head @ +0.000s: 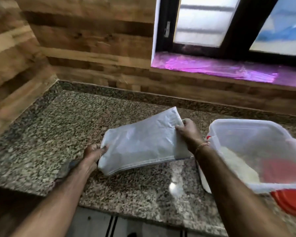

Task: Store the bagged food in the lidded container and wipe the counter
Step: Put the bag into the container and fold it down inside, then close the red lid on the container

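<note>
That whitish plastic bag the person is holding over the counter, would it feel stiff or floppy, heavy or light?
Probably floppy: the plastic bag is creased and sags between the left hand and the right hand. Likely light now, since it looks flat and nearly empty, while white food lies in the container beside it. Its glossy film may be a little slippery.

Bare forearms; a thin thread bracelet (202,146) circles the right wrist.

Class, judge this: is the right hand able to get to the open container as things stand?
Probably yes. The right hand sits just beside the container, whose top is open with nothing between them, though that hand is busy gripping the bag along with the left hand.
</note>
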